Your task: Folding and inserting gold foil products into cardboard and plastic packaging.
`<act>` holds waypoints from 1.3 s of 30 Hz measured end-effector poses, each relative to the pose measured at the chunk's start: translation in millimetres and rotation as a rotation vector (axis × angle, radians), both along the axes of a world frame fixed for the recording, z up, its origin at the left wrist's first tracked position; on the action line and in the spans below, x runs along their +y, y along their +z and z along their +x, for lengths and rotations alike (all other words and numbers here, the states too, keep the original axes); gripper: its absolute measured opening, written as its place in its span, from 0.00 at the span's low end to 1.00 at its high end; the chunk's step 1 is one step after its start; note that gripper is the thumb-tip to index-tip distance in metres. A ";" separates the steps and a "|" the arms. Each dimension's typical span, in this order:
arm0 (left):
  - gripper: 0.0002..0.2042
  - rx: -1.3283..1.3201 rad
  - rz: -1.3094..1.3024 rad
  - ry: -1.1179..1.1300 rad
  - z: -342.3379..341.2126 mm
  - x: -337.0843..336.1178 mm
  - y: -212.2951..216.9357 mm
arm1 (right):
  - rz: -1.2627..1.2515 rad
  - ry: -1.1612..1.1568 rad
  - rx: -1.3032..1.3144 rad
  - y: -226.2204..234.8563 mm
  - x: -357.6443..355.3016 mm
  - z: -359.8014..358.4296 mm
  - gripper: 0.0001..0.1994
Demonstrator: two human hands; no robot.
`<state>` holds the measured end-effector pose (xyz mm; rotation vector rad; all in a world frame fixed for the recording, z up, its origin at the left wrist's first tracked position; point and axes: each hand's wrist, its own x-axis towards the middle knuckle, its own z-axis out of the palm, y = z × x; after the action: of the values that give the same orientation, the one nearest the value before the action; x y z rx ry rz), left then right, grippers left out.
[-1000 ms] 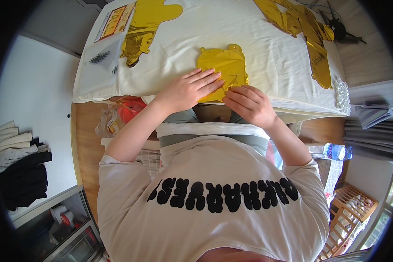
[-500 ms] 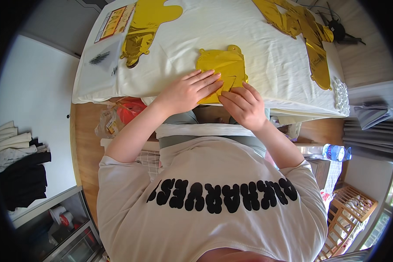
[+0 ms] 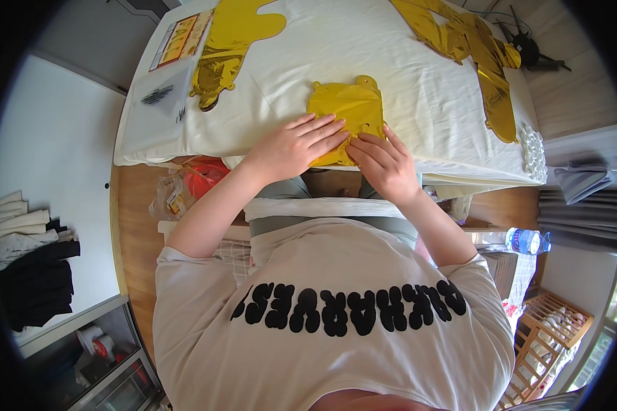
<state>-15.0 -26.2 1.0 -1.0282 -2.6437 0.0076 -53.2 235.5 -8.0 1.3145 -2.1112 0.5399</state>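
A folded gold foil balloon (image 3: pixel 349 101) lies flat at the front edge of the white-covered table, with small tabs on its far side. My left hand (image 3: pixel 300 145) rests palm down across its left part, fingers stretched out. On its right part lies my right hand (image 3: pixel 382 159), fingers extended and close together, the tips pressing on the foil near its right edge. Both hands touch the foil, and neither grips it. The foil under the palms is hidden.
Another gold foil balloon (image 3: pixel 236 41) lies at the far left, beside a printed card (image 3: pixel 179 40) and a clear plastic bag (image 3: pixel 159 99). More gold foil (image 3: pixel 469 41) spreads at the far right, near a black device (image 3: pixel 528 48). Clear rings (image 3: pixel 533 152) sit at the right edge.
A small flap near my right hand has been pressed down flat. My right hand's fingers have flattened on the foil. The left hand has barely moved.
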 end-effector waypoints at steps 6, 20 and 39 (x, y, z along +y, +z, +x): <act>0.24 -0.045 0.104 -0.005 0.5 3.8 4.1 | 0.024 0.056 0.001 -1.0 4.9 -2.6 0.14; 0.19 -0.540 0.844 -0.142 14.7 -2.0 52.3 | -0.188 0.265 -0.460 32.5 33.5 -13.9 0.35; 0.30 -0.102 0.171 -0.011 -123.5 6.6 10.8 | -0.203 -0.200 -1.028 50.5 -12.8 -90.1 0.42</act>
<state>-138.5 -19.6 11.7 -1.0101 -2.6734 -0.2751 -143.3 222.7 42.6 0.7284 -2.8073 1.5291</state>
